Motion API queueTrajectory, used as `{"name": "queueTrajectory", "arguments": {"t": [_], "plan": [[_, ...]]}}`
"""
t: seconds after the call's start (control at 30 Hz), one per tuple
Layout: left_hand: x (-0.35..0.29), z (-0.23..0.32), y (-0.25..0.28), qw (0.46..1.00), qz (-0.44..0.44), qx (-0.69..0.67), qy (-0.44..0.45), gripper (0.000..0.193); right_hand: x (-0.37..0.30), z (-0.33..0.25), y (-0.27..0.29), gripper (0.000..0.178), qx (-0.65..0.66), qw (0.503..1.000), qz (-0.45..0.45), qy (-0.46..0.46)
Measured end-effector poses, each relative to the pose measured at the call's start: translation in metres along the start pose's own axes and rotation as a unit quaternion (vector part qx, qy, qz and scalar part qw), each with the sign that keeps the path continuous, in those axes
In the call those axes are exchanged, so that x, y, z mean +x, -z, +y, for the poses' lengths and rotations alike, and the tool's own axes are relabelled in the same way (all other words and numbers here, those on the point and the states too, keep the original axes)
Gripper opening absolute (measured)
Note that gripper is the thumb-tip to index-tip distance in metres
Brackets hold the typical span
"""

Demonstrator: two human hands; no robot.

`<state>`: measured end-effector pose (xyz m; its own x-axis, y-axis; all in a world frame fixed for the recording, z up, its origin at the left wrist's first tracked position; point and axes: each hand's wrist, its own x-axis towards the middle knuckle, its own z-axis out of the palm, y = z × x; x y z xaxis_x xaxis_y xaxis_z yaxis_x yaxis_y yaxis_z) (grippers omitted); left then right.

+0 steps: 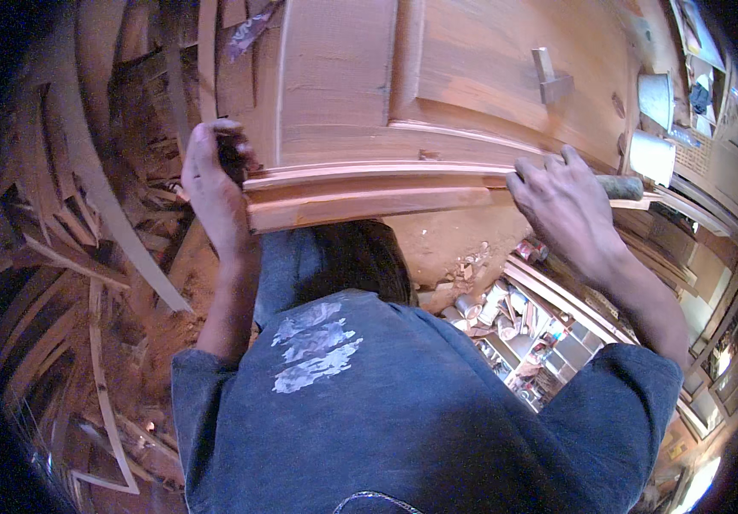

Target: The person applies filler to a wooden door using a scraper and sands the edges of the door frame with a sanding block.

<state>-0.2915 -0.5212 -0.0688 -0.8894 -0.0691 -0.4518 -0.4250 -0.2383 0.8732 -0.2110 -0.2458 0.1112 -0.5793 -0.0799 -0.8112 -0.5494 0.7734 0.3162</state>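
Observation:
A reddish-brown wooden panel door with raised panels and moulded grooves lies in front of me. Its near edge, a stepped moulded rail, runs crosswise between my hands. At the rail's left end is my left hand, its fingers curled in shadow against the wood and the thumb uppermost. My right hand is closed at the right end of that edge, knuckles up. A thick, round grey-green handle sticks out to the right of this fist; the rest of the tool is hidden by the hand.
Two small wood pieces rest on the door. White containers stand beyond its right side. Long curved-looking wood strips and offcuts crowd the left. Shavings litter the floor near a shelf unit holding cans at lower right.

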Motion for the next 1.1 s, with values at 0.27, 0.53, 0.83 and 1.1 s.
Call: {"name": "queueTrajectory", "arguments": {"t": [0.27, 0.53, 0.83, 1.1], "plan": [[-0.002, 0.002, -0.002, 0.999, -0.032, -0.011, -0.027, 0.034, -0.001, 0.008, -0.001, 0.011, 0.055, 0.996, 0.06, 0.033], [-0.017, -0.009, -0.018, 0.996, -0.077, -0.04, -0.032, 0.034, -0.013, -0.019, 0.047, 0.019, 0.173, 0.981, 0.081, -0.021], [-0.027, -0.005, -0.048, 0.994, -0.104, -0.033, -0.017, 0.035, 0.018, -0.009, -0.004, 0.03, 0.475, 0.879, 0.037, 0.005], [-0.029, -0.014, -0.051, 0.991, -0.118, -0.065, -0.006, 0.035, 0.022, -0.021, 0.0, 0.029, 0.47, 0.881, 0.056, 0.004]]}}
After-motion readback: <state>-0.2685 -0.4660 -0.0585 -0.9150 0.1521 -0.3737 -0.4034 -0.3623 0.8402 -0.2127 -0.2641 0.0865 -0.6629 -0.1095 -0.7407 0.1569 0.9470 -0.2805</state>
